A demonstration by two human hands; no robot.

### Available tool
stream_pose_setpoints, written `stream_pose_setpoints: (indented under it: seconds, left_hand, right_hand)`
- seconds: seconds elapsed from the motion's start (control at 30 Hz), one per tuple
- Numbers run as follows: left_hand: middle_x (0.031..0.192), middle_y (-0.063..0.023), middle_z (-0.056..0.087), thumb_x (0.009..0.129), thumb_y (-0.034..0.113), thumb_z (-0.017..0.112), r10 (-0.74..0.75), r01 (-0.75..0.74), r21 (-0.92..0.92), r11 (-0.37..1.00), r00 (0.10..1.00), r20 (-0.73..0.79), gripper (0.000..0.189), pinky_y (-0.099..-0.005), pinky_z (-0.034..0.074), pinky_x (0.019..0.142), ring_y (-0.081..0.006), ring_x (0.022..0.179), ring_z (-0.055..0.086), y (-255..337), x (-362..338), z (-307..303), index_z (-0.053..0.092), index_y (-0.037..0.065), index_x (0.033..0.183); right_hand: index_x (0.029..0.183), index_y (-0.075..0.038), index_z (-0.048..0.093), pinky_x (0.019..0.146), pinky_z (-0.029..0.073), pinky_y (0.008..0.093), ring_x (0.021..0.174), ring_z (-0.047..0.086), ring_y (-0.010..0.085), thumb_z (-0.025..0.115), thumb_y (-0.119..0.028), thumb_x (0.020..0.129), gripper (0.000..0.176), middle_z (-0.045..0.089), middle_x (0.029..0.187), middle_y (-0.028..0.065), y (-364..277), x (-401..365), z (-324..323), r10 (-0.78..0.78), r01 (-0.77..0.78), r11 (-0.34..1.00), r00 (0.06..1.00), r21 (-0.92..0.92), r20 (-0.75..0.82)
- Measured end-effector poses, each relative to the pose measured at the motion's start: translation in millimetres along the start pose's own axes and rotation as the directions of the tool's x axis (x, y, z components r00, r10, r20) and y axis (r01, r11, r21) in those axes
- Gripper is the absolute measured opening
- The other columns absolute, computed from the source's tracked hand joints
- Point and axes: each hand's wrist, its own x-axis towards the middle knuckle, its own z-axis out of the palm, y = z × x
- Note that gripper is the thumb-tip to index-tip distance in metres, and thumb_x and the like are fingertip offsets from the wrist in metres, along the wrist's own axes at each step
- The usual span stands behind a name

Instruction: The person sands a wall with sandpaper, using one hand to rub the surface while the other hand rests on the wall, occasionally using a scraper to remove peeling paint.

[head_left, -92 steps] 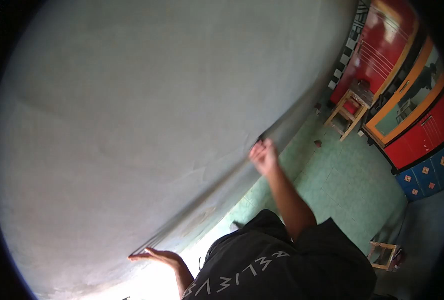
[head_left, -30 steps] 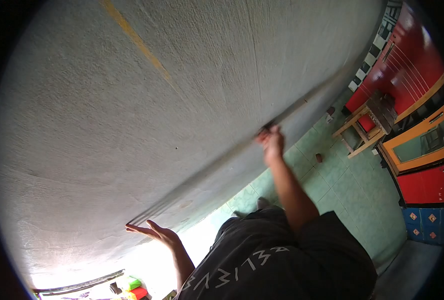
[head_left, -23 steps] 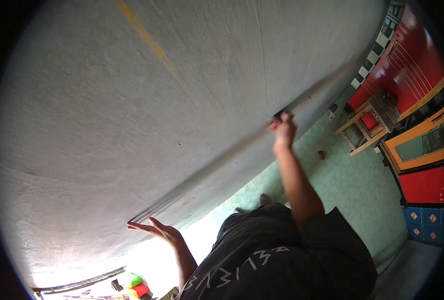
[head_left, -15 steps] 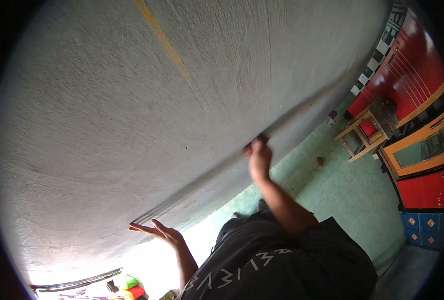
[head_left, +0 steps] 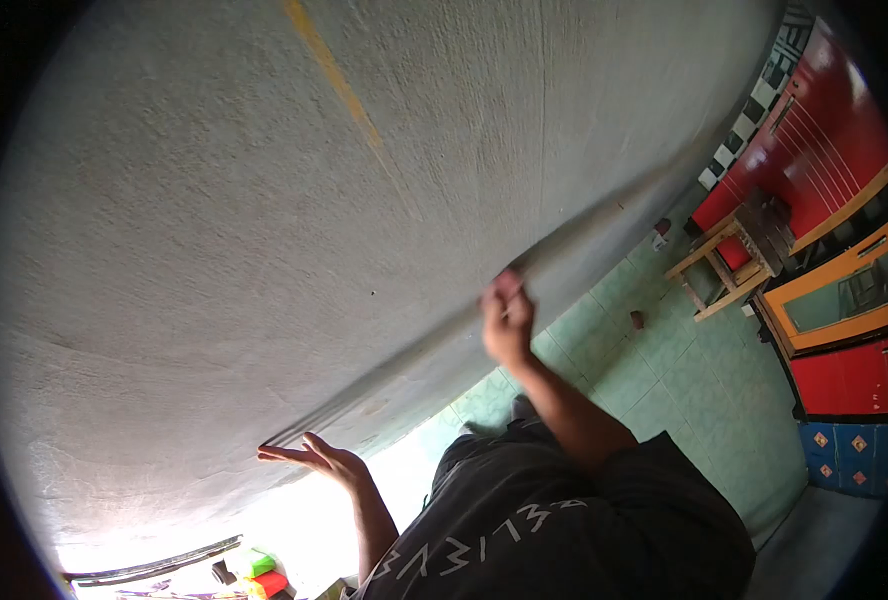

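Note:
A grey plastered wall (head_left: 214, 200) fills most of the view, with a yellow streak (head_left: 334, 75) running down its upper part. My right hand (head_left: 507, 325), smeared by motion, is closed around a small dark-reddish piece (head_left: 509, 280) held against the wall. The fingers and the blur hide what kind of piece it is. Lower left, my left hand (head_left: 329, 462) has its fingers stretched out and apart, the tips touching the wall. It holds nothing.
Green floor tiles (head_left: 654, 370) lie below the wall. A wooden stool (head_left: 729, 265) stands by red and orange cabinets (head_left: 844, 365). Small brown lumps (head_left: 637, 320) lie on the floor. Bright coloured items (head_left: 261, 575) show at the lower left.
My right hand has shifted slightly left along the wall and turned, with the reddish piece still in it. My left hand stays in the same place.

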Motion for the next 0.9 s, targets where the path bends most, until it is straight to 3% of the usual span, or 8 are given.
stream_pose_setpoints:
  seconds: [0.13, 0.23, 0.27, 0.5, 0.57, 0.7, 0.8, 0.9]
  left_hand:
    - [0.169, -0.0125, -0.024, 0.097, 0.073, 0.041, 0.015, -0.015, 0.002, 1.000, 1.000, -0.002, 0.096, -0.0735, 0.009, 0.118, -0.0389, 0.156, -0.015, -9, 1, 3, -0.011, 0.029, 0.164]
    - [0.169, -0.0111, -0.024, 0.097, 0.073, 0.042, 0.018, -0.018, -0.031, 0.999, 1.000, 0.021, 0.095, -0.0751, 0.009, 0.117, -0.0397, 0.156, -0.012, -2, 0, -2, -0.009, 0.030, 0.164]
    - [0.169, -0.0107, -0.024, 0.097, 0.072, 0.043, 0.021, -0.020, -0.046, 0.999, 0.999, 0.035, 0.094, -0.0756, 0.009, 0.117, -0.0400, 0.157, -0.011, -1, -2, -5, -0.009, 0.031, 0.164]
    - [0.169, -0.0112, -0.023, 0.097, 0.068, 0.048, 0.001, 0.001, -0.041, 0.999, 0.998, 0.065, 0.094, -0.0741, 0.011, 0.118, -0.0431, 0.156, -0.007, 4, -5, -11, -0.005, 0.030, 0.165]
    - [0.170, -0.0115, -0.022, 0.097, 0.068, 0.048, 0.005, -0.002, -0.043, 0.999, 0.998, 0.062, 0.094, -0.0738, 0.011, 0.118, -0.0435, 0.156, -0.006, 3, -4, -9, -0.005, 0.030, 0.165]
    - [0.170, -0.0110, -0.021, 0.097, 0.067, 0.051, 0.015, -0.008, -0.086, 0.996, 0.997, 0.077, 0.095, -0.0738, 0.011, 0.118, -0.0433, 0.156, -0.006, 2, -5, -12, -0.002, 0.029, 0.165]
    - [0.171, -0.0101, -0.019, 0.096, 0.066, 0.053, 0.008, 0.000, -0.082, 0.997, 0.995, 0.097, 0.093, -0.0734, 0.011, 0.118, -0.0429, 0.157, -0.006, 0, -4, -19, 0.001, 0.031, 0.166]
    - [0.171, -0.0105, -0.019, 0.097, 0.065, 0.052, 0.015, -0.006, -0.075, 0.997, 0.993, 0.120, 0.091, -0.0734, 0.011, 0.118, -0.0428, 0.157, -0.006, 3, -6, -24, 0.001, 0.032, 0.165]
  right_hand:
    - [0.089, -0.002, 0.059, 0.070, 0.051, 0.0359, 0.076, 0.061, 0.0242, 0.060, -0.005, 0.095, 0.007, 0.060, 0.084, 0.0130, 9, 2, -9, -0.458, 0.471, 0.870, 0.882, -0.149, 0.114]
    - [0.117, 0.003, 0.061, 0.081, 0.053, 0.0321, 0.089, 0.063, 0.0158, 0.058, -0.019, 0.104, 0.025, 0.066, 0.095, 0.0085, 36, 58, -53, 0.195, -0.182, 0.979, 0.968, 0.095, -0.157]
    - [0.116, 0.005, 0.057, 0.077, 0.052, 0.0398, 0.084, 0.064, 0.0263, 0.054, -0.021, 0.106, 0.028, 0.067, 0.094, 0.0162, 38, 80, -64, 0.251, -0.219, 0.963, 0.942, 0.159, -0.222]
    - [0.096, -0.005, 0.061, 0.074, 0.049, 0.0442, 0.082, 0.060, 0.0341, 0.063, -0.015, 0.097, 0.011, 0.059, 0.085, 0.0151, 25, -6, -7, -0.164, 0.179, 0.972, 0.981, -0.153, 0.105]
    - [0.098, -0.006, 0.064, 0.077, 0.049, 0.0478, 0.086, 0.061, 0.0372, 0.069, -0.012, 0.090, 0.012, 0.061, 0.088, 0.0150, -4, -35, 7, -0.426, 0.577, 0.787, 0.764, -0.220, 0.485]
    - [0.102, -0.006, 0.066, 0.078, 0.049, 0.0492, 0.089, 0.060, 0.0376, 0.069, -0.010, 0.088, 0.015, 0.061, 0.092, 0.0154, 26, -8, -17, -0.508, 0.631, 0.741, 0.751, -0.231, 0.423]
    - [0.116, 0.001, 0.060, 0.080, 0.052, 0.0382, 0.088, 0.064, 0.0244, 0.053, -0.020, 0.107, 0.024, 0.064, 0.098, 0.0129, 16, 52, -57, 0.123, -0.129, 0.986, 0.991, -0.108, -0.060]
    - [0.107, 0.003, 0.058, 0.076, 0.050, 0.0367, 0.083, 0.060, 0.0185, 0.053, -0.020, 0.107, 0.024, 0.061, 0.091, 0.0081, 11, 97, -72, 0.012, -0.020, 0.999, 0.971, -0.032, -0.239]
